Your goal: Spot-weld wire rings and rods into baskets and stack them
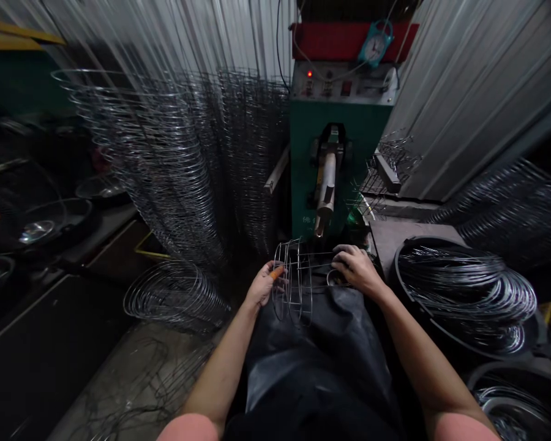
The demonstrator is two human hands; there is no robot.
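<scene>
A small wire frame (298,282) of thin metal hoops joined by straight wires is held over my lap, above a dark apron (312,361). My left hand (267,283) grips its hoops from the left; one finger wears an orange cover. On the right, my right hand (354,266) has its fingers curled over the ends of the straight wires. Just beyond the frame, the metal electrode arm (327,184) of a green welding machine (303,141) points towards me, apart from the wire. A small round container (336,278) shows partly under my right hand.
Tall stacks of wire hoops (165,153) stand at the left, with a shorter stack (165,297) nearer. A black tub (397,269) of wire rings is at my right. Loose wires (142,386) litter the floor. A blue clock (375,48) hangs on the machine.
</scene>
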